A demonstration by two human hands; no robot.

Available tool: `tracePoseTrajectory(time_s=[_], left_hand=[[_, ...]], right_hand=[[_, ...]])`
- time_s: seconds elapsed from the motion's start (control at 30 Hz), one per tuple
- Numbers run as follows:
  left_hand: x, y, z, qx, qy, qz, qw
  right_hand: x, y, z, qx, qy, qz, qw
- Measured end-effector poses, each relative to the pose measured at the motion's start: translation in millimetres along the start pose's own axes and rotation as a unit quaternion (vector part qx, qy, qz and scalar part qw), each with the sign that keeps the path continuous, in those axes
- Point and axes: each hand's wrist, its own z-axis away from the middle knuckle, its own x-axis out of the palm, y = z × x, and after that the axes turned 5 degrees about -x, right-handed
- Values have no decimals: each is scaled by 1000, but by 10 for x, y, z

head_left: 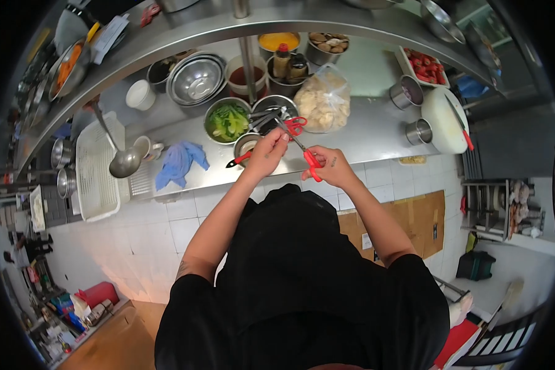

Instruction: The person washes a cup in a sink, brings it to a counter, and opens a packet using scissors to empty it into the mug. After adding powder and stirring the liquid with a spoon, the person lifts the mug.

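Observation:
My right hand (330,166) is wrapped around the red handles of a pair of scissors (312,165), whose metal blades point up and to the left. Close to those blades, my left hand (270,151) has its fingers pinched together; whatever they hold, if anything, is too small to make out. Beyond both hands stands a metal container of utensils (265,114), with another red-handled pair of scissors (296,126) on its right side. A red-handled tool with a dark tip (239,160) rests across a small pot (245,143) beside my left hand.
Left of the hands are a bowl of green leaves (227,121), a blue cloth (182,163), a ladle (125,161) and a white basket (98,179). A bulging plastic bag (324,98) stands behind. Rightward lie metal pots (419,132) and a knife (459,123) on a white board (436,117). A steel shelf (277,29) crosses overhead.

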Motion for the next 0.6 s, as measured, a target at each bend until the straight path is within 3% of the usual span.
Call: tracePoseTrajectory(time_s=[0.13, 0.23, 0.37, 0.43, 0.47, 0.5, 0.6], left_hand=[[541, -363, -365, -55, -93, 38, 993], [862, -664, -557, -168, -125, 113, 971], [934, -920, -591, -122, -131, 136, 974], [870, -828, -462, -99, -138, 167, 971], [825, -704, -372, -120, -131, 172, 969], [777, -564, -287, -117, -130, 182, 968], [677, -256, -101, -123, -96, 184, 970]], right_hand=[[-384, 412, 248, 34, 67, 6, 997], [-611, 585, 346, 96, 92, 78, 988], [-856, 492, 486, 103, 115, 99, 983], [-1104, 14, 646, -14, 197, -58, 979], [-1467, -52, 680, -101, 173, -34, 979], [-1611, -515, 713, -167, 232, 13, 958], [-2139, -1575, 674, -249, 319, 177, 897]])
